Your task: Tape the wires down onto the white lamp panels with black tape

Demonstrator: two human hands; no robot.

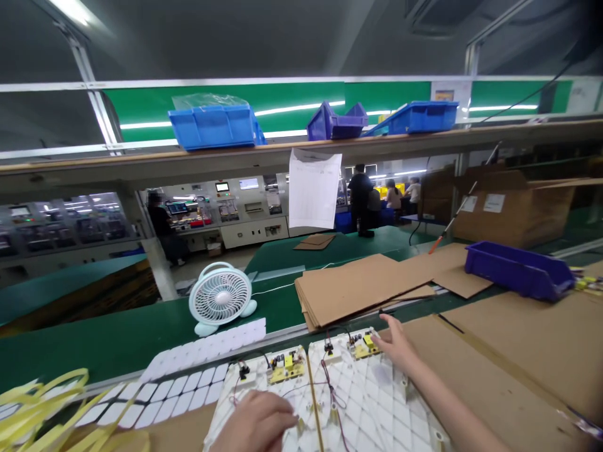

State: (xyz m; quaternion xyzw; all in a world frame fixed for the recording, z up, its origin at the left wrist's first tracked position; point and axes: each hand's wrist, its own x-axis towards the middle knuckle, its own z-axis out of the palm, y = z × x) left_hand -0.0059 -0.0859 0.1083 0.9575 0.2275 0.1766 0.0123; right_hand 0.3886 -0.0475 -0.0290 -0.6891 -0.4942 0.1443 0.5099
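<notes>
Two white plastic housings lie side by side in front of me, ribbed insides up, with thin dark wires running across them. Each carries a yellow circuit board near its far edge. My left hand is over the left housing, fingers curled together; whatever its fingertips hold, if anything, is hidden. At the far right corner of the right housing, my right hand has thumb and forefinger apart beside the second board. A small white piece shows near its fingertips, too blurred to name.
A light-blue fan stands behind at left, near sheets of white stickers and yellow strips. Cardboard sheets and a purple bin lie at right. Blue bins sit on the overhead shelf. People work in the background.
</notes>
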